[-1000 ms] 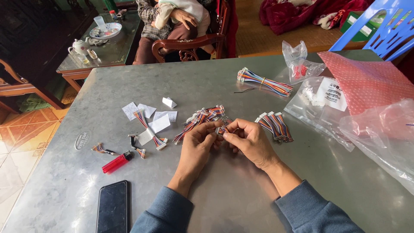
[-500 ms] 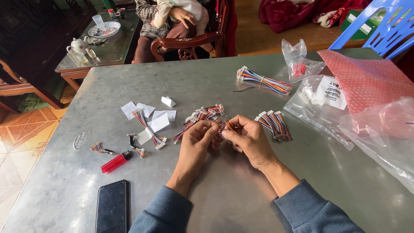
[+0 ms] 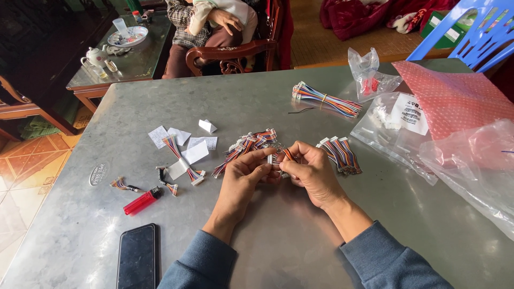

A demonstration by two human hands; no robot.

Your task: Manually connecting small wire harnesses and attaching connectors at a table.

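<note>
My left hand (image 3: 243, 179) and my right hand (image 3: 310, 171) meet over the middle of the grey metal table (image 3: 278, 235). Together they pinch a short multicoloured wire cable with a white connector (image 3: 282, 156), held between the fingertips of both hands. Just beyond my hands lies a loose pile of similar short cables (image 3: 247, 145). A neat row of the same cables (image 3: 340, 154) rests to the right of my right hand. A longer bundle of rainbow wires (image 3: 325, 99) lies farther back.
Paper slips and cable pieces (image 3: 184, 152), a red lighter (image 3: 142, 201) and a black phone (image 3: 137, 257) lie to the left. Clear plastic bags (image 3: 399, 126) and pink bubble wrap (image 3: 455, 96) crowd the right side. A person sits in a wooden chair (image 3: 230, 53) beyond the table.
My hands have stayed in the same place, and the fingers have shifted slightly on the small cable. Nothing else on the table has moved.
</note>
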